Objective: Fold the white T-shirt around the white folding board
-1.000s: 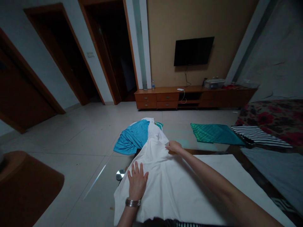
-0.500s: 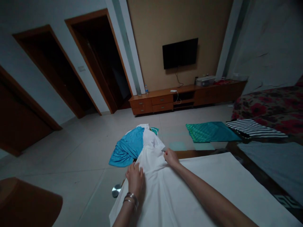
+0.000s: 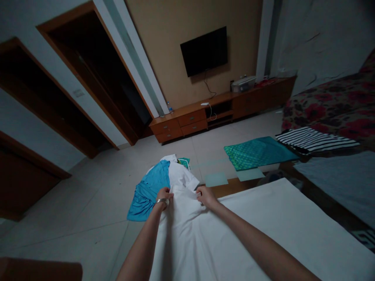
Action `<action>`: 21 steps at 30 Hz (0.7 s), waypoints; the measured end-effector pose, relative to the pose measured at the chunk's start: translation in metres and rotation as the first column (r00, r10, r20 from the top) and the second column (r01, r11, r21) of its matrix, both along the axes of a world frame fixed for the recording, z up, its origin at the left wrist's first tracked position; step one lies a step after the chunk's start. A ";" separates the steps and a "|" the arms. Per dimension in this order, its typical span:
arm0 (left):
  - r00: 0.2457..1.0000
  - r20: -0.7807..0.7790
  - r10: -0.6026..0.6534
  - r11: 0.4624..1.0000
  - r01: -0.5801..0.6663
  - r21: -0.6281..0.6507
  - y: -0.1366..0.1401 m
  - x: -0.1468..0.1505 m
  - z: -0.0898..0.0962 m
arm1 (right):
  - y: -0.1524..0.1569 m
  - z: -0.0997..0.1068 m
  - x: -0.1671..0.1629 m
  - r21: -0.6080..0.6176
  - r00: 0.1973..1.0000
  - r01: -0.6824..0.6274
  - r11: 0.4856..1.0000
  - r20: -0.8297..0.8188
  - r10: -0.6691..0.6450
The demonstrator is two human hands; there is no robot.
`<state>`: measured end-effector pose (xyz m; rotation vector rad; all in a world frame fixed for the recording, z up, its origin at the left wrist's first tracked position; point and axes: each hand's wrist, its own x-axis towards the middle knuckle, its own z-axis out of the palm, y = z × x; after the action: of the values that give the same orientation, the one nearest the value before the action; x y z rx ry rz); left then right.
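A large white garment (image 3: 202,238) lies spread over the table in front of me. My left hand (image 3: 163,194), with a bracelet at the wrist, grips its far left edge. My right hand (image 3: 206,195) pinches the same far edge a little to the right. Just past my hands a crumpled blue cloth (image 3: 149,189) lies beside a bunched white piece (image 3: 182,175), with a bit of green fabric (image 3: 184,160) behind them.
A folded teal garment (image 3: 258,152) and a black-and-white striped one (image 3: 315,139) lie at the far right. A floral sofa (image 3: 331,109) stands right. A wooden TV cabinet (image 3: 216,113) and wall TV (image 3: 204,51) are at the far wall. Dark doorways open left.
My left hand has slid forward from lying flat on the white garment to gripping its far edge near my right hand. The camera has tilted left.
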<state>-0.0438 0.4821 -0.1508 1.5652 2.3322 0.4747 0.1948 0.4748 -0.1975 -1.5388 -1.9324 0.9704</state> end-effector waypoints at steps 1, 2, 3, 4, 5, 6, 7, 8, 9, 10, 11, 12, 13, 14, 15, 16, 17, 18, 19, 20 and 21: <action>1.000 0.018 -0.002 1.000 0.002 -0.010 -0.001 -0.001 0.000 | 0.002 0.001 0.000 0.016 1.000 -0.020 1.000 0.003 0.020; 0.999 0.033 -0.001 1.000 0.001 -0.015 -0.002 -0.002 -0.001 | 0.004 0.001 0.000 0.030 0.999 -0.034 0.999 0.011 0.033; 0.999 0.046 0.005 1.000 -0.004 -0.018 -0.003 -0.002 -0.001 | 0.006 0.001 -0.001 0.039 0.999 -0.039 0.999 0.022 0.038; 0.998 0.056 0.012 1.000 -0.011 -0.016 -0.004 -0.002 -0.001 | 0.008 0.002 -0.002 0.042 0.999 -0.036 0.998 0.038 0.034; 0.998 0.060 0.021 1.000 -0.021 -0.011 -0.005 -0.001 0.000 | 0.011 0.002 -0.004 0.039 0.998 -0.027 0.999 0.055 0.025; 0.998 0.061 0.031 1.000 -0.031 -0.003 -0.006 -0.001 0.000 | 0.014 0.001 -0.006 0.034 0.997 -0.016 0.999 0.072 0.013; 0.998 0.056 0.040 0.999 -0.041 0.009 -0.007 0.000 0.001 | 0.016 0.001 -0.008 0.028 0.996 -0.005 1.000 0.084 0.003; 0.998 0.047 0.048 0.998 -0.049 0.025 -0.008 0.000 0.002 | 0.018 0.001 -0.009 0.023 0.996 0.004 1.000 0.091 -0.006; 0.998 0.035 0.053 0.997 -0.054 0.047 -0.010 0.001 0.003 | 0.021 0.001 -0.010 0.018 0.996 0.013 1.000 0.092 -0.015; 0.998 0.019 0.056 0.996 -0.057 0.075 -0.012 0.002 0.005 | 0.023 0.000 -0.011 0.013 0.996 0.021 1.000 0.085 -0.022; 0.998 0.002 0.057 0.993 -0.056 0.108 -0.015 0.002 0.006 | 0.024 0.000 -0.011 0.007 0.997 0.029 1.000 0.070 -0.029; 0.998 -0.015 0.055 0.988 -0.053 0.143 -0.018 0.003 0.008 | 0.026 0.000 -0.012 -0.002 0.998 0.037 0.999 0.051 -0.037; 0.998 -0.031 0.053 0.983 -0.047 0.178 -0.021 0.003 0.009 | 0.027 0.000 -0.012 -0.015 0.999 0.046 0.999 0.026 -0.046; 0.998 -0.045 0.052 0.977 -0.041 0.210 -0.024 0.004 0.010 | 0.029 -0.001 -0.012 -0.028 0.998 0.055 0.998 -0.003 -0.055; 0.997 -0.058 0.052 0.971 -0.037 0.236 -0.026 0.004 0.010 | 0.030 -0.002 -0.012 -0.038 0.997 0.063 0.997 -0.034 -0.065; 0.996 -0.070 0.056 0.966 -0.036 0.255 -0.027 0.004 0.010 | 0.032 -0.003 -0.013 -0.046 0.995 0.073 0.996 -0.064 -0.076; 0.995 -0.081 0.062 0.962 -0.039 0.269 -0.027 0.004 0.008 | 0.034 -0.004 -0.014 -0.048 0.992 0.084 0.995 -0.091 -0.088; 0.993 -0.091 0.072 0.960 -0.044 0.275 -0.025 0.004 0.006 | 0.036 -0.005 -0.014 -0.047 0.988 0.096 0.994 -0.114 -0.101; 0.992 -0.099 0.083 0.959 -0.053 0.277 -0.023 0.003 0.004 | 0.038 -0.005 -0.015 -0.043 0.985 0.108 0.993 -0.133 -0.113; 0.990 -0.105 0.096 0.959 -0.064 0.276 -0.020 0.001 0.002 | 0.040 -0.004 -0.014 -0.040 0.981 0.120 0.992 -0.147 -0.125; 0.988 -0.110 0.112 0.958 -0.078 0.276 -0.018 -0.001 0.000 | 0.042 -0.003 -0.012 -0.034 0.978 0.133 0.991 -0.159 -0.137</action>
<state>-0.0445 0.4640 -0.1507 1.6472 2.5334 0.7696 0.1826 0.5166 -0.2008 -1.5328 -1.6887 1.0279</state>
